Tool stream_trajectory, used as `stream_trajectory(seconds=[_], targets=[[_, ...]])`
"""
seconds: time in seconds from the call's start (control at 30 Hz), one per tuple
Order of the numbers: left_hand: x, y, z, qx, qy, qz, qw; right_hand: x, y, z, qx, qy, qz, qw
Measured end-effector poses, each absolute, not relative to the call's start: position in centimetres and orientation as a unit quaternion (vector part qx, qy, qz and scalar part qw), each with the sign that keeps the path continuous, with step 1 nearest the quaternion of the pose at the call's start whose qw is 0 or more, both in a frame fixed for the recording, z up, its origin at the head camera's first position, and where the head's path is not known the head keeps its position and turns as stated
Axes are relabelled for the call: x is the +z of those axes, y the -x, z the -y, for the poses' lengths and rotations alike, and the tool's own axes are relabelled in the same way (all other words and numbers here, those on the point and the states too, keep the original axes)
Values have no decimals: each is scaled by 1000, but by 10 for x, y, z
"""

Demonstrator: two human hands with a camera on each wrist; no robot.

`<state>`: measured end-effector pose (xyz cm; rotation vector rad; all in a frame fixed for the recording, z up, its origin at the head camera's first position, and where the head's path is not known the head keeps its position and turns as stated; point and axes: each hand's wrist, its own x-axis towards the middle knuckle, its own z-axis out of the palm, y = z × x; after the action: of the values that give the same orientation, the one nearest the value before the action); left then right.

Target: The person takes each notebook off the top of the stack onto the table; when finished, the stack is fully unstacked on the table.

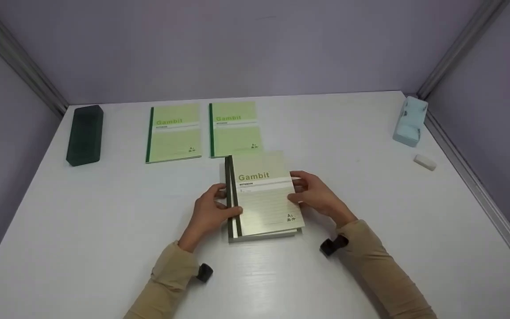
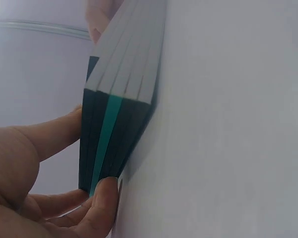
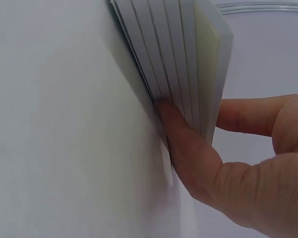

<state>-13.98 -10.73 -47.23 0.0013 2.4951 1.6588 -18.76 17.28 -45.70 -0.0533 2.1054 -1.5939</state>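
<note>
Stack of dark-spined, pale-green paper notebooks (image 1: 264, 195), centre of white bench (image 1: 82, 230); top notebook (image 1: 267, 201) offset right. Left hand (image 1: 210, 215), half-curled, grips left side; right hand (image 1: 319, 195) likewise, right edge. Uneven squeeze could slide top notebook off.

Wht block (image 1: 425, 162) nr blue box (image 1: 410, 122)
</note>
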Motion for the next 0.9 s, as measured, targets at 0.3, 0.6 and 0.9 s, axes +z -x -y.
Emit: stream_trajectory(seconds=[0.3,0.6,0.9], targets=[[-471,140,109,543,-1,-834,93,-457,182,-180,-560,29,-795,232],[-470,141,113,555,-7,-826,99,-458,183,-193,-564,107,-780,247],[-471,141,116,561,-16,-821,102,-462,188,-201,-553,187,-752,306]])
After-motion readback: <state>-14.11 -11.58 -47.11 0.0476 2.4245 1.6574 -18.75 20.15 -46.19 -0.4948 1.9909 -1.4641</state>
